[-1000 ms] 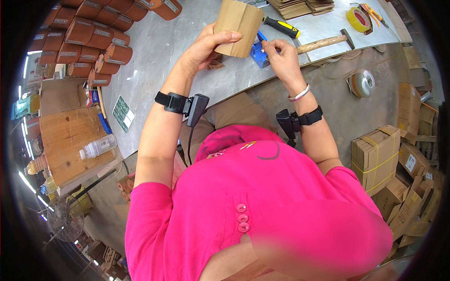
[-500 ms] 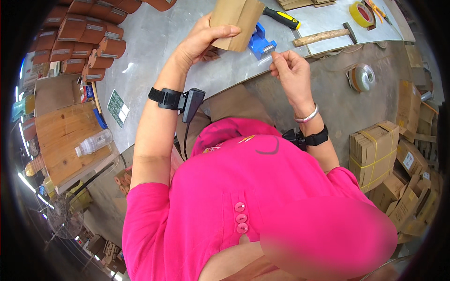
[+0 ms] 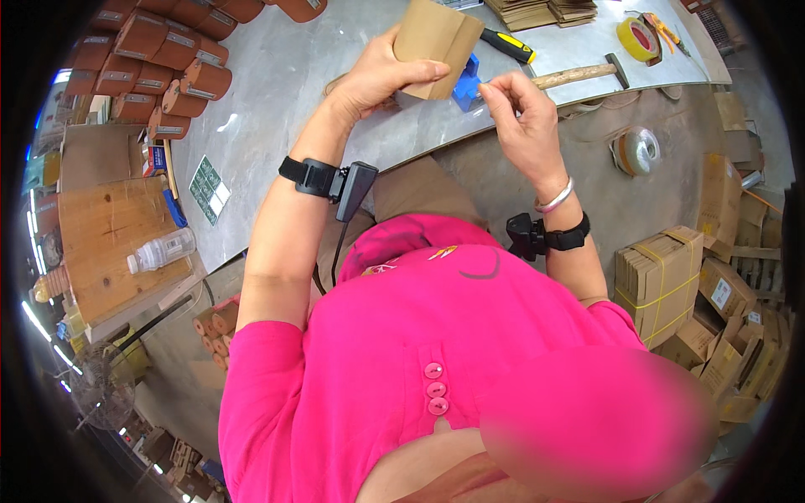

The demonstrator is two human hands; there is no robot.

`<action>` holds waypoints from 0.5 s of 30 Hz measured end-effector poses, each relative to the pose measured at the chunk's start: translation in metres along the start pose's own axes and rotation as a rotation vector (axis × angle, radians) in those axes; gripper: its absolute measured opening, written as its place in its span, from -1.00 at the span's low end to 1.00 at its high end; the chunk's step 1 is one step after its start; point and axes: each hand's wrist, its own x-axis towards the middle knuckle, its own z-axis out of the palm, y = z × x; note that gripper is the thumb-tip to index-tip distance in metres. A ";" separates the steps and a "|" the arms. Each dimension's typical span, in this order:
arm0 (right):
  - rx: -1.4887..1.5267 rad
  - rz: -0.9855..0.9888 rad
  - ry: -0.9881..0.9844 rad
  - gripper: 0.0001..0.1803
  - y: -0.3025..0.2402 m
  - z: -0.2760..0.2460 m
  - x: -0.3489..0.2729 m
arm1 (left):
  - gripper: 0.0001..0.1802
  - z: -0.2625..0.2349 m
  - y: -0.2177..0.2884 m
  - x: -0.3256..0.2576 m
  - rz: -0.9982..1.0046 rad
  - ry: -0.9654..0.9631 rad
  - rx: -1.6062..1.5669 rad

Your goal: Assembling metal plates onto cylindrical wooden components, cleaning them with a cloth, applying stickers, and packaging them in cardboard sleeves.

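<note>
The bench (image 3: 277, 92) has a grey, smooth top that reflects overhead light in pale patches. Brown cylindrical tubes (image 3: 159, 59) lie in rows across its far left corner. A hammer (image 3: 579, 75) with a wooden handle, a roll of yellow tape (image 3: 637, 38) and a stack of flat brown card (image 3: 537, 10) lie toward its right end. The floor (image 3: 637, 210) is bare grey concrete. A roll of clear tape (image 3: 635, 151) lies on it. Bundles of cardboard boxes (image 3: 662, 281), strapped with yellow bands, stand at the right. At the left, a wooden stand (image 3: 101, 243) carries 1 clear plastic bottle (image 3: 161, 250). A fan (image 3: 101, 390) stands below it.
</note>
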 end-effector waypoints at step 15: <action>-0.128 -0.257 -0.170 -0.81 -0.041 0.019 0.033 | -0.21 0.001 0.007 -0.031 0.085 0.044 0.048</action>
